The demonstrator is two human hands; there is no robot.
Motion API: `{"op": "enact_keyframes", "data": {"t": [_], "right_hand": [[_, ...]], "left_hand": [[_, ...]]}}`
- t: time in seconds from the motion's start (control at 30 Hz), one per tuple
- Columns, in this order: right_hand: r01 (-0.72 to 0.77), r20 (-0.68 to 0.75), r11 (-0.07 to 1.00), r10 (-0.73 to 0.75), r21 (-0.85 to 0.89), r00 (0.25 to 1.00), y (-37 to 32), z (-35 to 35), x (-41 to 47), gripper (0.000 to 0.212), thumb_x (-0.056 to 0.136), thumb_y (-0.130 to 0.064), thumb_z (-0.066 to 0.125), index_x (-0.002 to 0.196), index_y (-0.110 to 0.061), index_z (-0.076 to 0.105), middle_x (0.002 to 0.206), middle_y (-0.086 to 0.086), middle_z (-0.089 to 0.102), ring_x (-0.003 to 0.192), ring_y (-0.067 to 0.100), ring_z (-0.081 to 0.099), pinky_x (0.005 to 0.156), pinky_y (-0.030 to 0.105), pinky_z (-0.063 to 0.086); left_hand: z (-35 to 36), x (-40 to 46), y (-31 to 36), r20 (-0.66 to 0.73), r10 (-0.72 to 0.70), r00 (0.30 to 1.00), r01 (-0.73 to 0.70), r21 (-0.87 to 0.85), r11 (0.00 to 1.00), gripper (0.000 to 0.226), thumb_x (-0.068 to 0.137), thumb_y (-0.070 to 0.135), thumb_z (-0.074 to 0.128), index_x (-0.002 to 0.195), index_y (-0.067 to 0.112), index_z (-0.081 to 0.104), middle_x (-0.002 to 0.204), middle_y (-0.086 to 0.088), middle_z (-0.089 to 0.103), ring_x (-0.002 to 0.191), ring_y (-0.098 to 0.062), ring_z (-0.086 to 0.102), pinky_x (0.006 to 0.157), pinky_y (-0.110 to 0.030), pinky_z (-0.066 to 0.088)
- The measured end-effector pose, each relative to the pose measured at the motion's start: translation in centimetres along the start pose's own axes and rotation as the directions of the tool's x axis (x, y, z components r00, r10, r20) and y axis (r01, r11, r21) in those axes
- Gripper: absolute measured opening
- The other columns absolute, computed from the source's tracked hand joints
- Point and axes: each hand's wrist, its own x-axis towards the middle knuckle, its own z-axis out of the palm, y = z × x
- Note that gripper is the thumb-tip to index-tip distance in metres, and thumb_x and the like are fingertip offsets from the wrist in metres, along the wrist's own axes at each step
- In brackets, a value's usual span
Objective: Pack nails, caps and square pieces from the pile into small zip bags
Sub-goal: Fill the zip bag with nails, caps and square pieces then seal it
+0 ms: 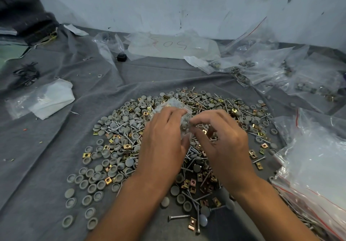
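1. Grey cloth (46, 165) covers the floor, and a big pile (119, 147) of grey caps, nails and gold square pieces lies on it
2. Both hands hold one small zip bag (173, 107) just above the middle of the pile
3. Left hand (162, 139) curls its fingers round the bag
4. Right hand (222, 141) pinches the bag's edge with its fingertips
5. Caps show inside the bag
6. More clear bags (280, 66) lie far off on the right, near the wall (168, 2)
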Motion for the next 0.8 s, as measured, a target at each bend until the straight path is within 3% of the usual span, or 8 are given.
{"op": "enact_keyframes", "data": {"t": [0.17, 0.27, 0.37, 0.43, 0.57, 0.8], "right_hand": [[0.018, 0.046, 0.997, -0.015, -0.072, 0.999, 0.1, 0.4, -0.4, 0.019, 0.085, -0.008, 0.077, 0.102, -0.011, 0.072, 0.101, -0.003, 0.071, 0.097, 0.009, 0.064, 0.086, 0.018, 0.050], [-0.027, 0.054, 0.995, 0.032, -0.098, 0.998, 0.9, -0.3, -0.2, 0.014, 0.086, -0.012, 0.073, 0.100, -0.017, 0.072, 0.098, -0.009, 0.070, 0.095, 0.007, 0.062, 0.082, 0.018, 0.048], [-0.123, 0.305, 0.976, 0.174, -0.178, 0.936, 1.8, -0.8, -0.4, 0.021, 0.086, -0.029, 0.074, 0.106, -0.030, 0.067, 0.106, -0.019, 0.064, 0.103, 0.000, 0.055, 0.088, 0.024, 0.049], [-0.108, 0.412, 0.957, 0.215, -0.269, 0.885, 1.9, -0.8, -0.8, 0.024, 0.087, -0.039, 0.071, 0.111, -0.034, 0.066, 0.113, -0.020, 0.062, 0.110, 0.004, 0.051, 0.092, 0.031, 0.049], [-0.041, 0.415, 0.952, 0.170, -0.302, 0.894, 1.6, -0.6, -0.9, 0.016, 0.089, -0.032, 0.072, 0.104, -0.027, 0.069, 0.103, -0.014, 0.065, 0.101, 0.014, 0.053, 0.081, 0.039, 0.053], [-0.197, 0.341, 0.970, 0.235, -0.143, 0.910, 2.1, -0.9, -0.4, 0.010, 0.095, -0.031, 0.061, 0.103, -0.030, 0.066, 0.098, -0.020, 0.062, 0.096, 0.004, 0.055, 0.085, 0.030, 0.049]], "left_hand": [[0.0, 0.0, 0.0, -0.008, 0.017, 1.000, -0.017, -0.009, 1.000, 0.056, 0.083, 0.026, 0.078, 0.134, 0.021, 0.055, 0.127, 0.009, 0.055, 0.118, -0.009, 0.051, 0.102, -0.024, 0.033], [-0.1, 0.1, -0.1, -0.020, 0.007, 1.000, -0.007, -0.003, 1.000, 0.058, 0.082, 0.025, 0.078, 0.135, 0.021, 0.054, 0.126, 0.008, 0.055, 0.116, -0.009, 0.051, 0.103, -0.027, 0.041], [-0.3, 0.2, -0.3, -0.052, -0.018, 0.999, 0.020, 0.044, 0.999, 0.059, 0.080, 0.022, 0.078, 0.134, 0.019, 0.054, 0.126, 0.005, 0.056, 0.115, -0.012, 0.053, 0.102, -0.027, 0.039], [-0.4, 0.2, -0.5, -0.056, -0.018, 0.998, 0.023, 0.087, 0.996, 0.059, 0.080, 0.021, 0.078, 0.134, 0.018, 0.055, 0.126, 0.004, 0.057, 0.114, -0.013, 0.053, 0.101, -0.025, 0.034], [-0.3, 0.0, -0.3, -0.034, -0.011, 0.999, 0.015, 0.096, 0.995, 0.059, 0.081, 0.022, 0.079, 0.134, 0.018, 0.055, 0.125, 0.004, 0.057, 0.113, -0.014, 0.054, 0.102, -0.028, 0.039], [-0.2, 0.1, -0.3, -0.027, -0.016, 1.000, 0.017, 0.048, 0.999, 0.057, 0.082, 0.023, 0.079, 0.133, 0.019, 0.055, 0.125, 0.006, 0.055, 0.113, -0.011, 0.052, 0.100, -0.028, 0.041]]}}
